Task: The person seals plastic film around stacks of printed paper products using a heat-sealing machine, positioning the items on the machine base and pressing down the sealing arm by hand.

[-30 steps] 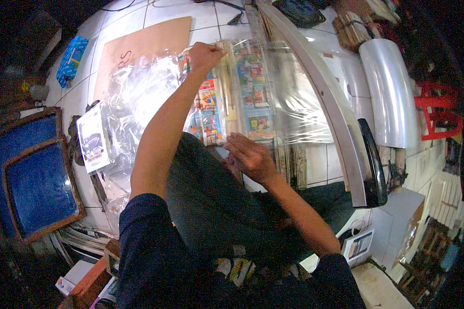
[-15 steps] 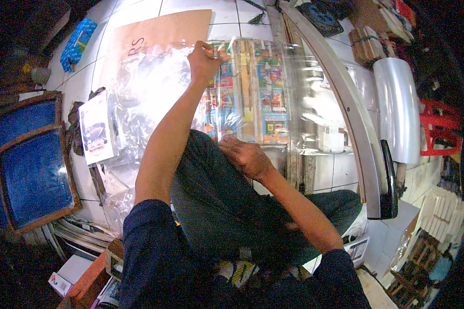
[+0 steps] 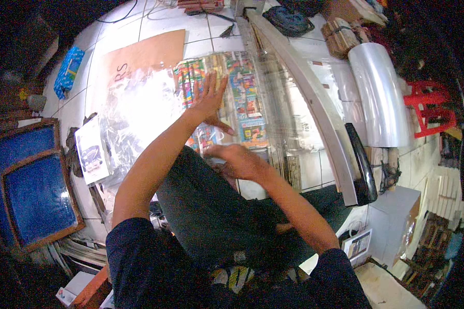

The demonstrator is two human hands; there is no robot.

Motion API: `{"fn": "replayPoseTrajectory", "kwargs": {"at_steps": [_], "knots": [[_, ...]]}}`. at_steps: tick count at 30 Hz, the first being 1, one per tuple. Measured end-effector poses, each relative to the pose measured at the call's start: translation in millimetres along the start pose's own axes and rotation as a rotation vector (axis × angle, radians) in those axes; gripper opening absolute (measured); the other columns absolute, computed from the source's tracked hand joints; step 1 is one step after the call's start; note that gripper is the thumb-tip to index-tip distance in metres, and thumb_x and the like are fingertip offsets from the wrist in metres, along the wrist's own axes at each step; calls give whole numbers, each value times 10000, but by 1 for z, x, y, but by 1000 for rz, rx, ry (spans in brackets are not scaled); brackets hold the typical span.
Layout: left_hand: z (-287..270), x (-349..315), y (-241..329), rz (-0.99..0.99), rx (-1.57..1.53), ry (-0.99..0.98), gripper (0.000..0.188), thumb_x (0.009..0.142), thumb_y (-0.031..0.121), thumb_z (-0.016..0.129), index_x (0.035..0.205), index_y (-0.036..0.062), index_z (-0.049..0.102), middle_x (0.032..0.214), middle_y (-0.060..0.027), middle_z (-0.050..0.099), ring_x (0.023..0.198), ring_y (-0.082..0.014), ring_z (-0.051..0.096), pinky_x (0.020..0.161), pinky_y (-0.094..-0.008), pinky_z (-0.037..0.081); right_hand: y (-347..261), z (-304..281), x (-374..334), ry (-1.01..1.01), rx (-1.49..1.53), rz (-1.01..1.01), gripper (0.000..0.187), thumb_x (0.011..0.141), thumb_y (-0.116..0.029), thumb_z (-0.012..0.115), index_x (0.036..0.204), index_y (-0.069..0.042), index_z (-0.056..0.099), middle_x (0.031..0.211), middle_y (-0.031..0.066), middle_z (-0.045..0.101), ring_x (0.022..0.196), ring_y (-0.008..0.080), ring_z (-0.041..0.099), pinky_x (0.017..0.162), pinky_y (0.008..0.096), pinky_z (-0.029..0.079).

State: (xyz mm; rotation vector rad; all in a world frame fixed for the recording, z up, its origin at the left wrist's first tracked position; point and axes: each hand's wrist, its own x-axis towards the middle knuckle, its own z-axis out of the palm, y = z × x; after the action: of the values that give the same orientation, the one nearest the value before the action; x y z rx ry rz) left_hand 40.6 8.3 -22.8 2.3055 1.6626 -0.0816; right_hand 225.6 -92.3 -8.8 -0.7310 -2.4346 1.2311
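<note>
the left hand (image 3: pixel 210 100) is laid flat with its fingers spread wide, palm down on a clear plastic bag of colourful printed sheets (image 3: pixel 242 103) that lies on the white tiled floor (image 3: pixel 221 44). the bag reaches out to both sides of that hand and beyond its fingertips. the right hand (image 3: pixel 237 160) is held nearer the body, just below the left hand, at the near edge of the same bag; its fingers are curled under, and whether anything is pinched in them cannot be told. a heap of crumpled clear plastic (image 3: pixel 134 110) is seen just left of the left hand, partly over a brown cardboard sheet (image 3: pixel 144 51). a long curved metal strip (image 3: pixel 314 103) runs past to the right of both hands, with a black handle-like end (image 3: pixel 363 165) at its near tip. a blue framed panel (image 3: pixel 31 190) is propped well to the left.
</note>
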Motion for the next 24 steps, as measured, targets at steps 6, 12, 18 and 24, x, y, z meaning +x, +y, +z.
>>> {"fn": "replayPoseTrajectory", "kwargs": {"at_steps": [6,12,18,24], "knots": [[-11,-1,3,-29,-11,-61,1763,275,814,831,1564,72,-116,1592,-326,-123,1488,-476,-95,1152,-677,10,-83,-200,-60,761,-79,527,403,990,-326,499,1144,24,626,1076,200,682,1032,268,655,914,389,496],[-12,0,5,-45,44,-91,1765,285,831,819,1559,84,-147,1590,-320,-145,1486,-476,-107,1154,-671,1,-174,-204,-112,298,-278,71,390,910,-365,616,657,-71,576,616,52,531,616,264,549,673,383,417],[-11,1,4,-25,55,-71,1762,285,848,803,1561,76,-134,1589,-329,-128,1485,-480,-103,1151,-679,18,-91,-95,-133,170,-467,-35,404,816,-313,760,582,-84,523,567,69,496,541,272,488,606,398,369],[-6,2,2,-24,103,-74,1740,313,857,789,1558,36,-108,1584,-347,-107,1483,-491,-85,1153,-679,44,-35,-50,-158,224,-437,-39,369,814,-270,759,590,-81,534,572,75,499,534,265,483,605,393,366]]}}
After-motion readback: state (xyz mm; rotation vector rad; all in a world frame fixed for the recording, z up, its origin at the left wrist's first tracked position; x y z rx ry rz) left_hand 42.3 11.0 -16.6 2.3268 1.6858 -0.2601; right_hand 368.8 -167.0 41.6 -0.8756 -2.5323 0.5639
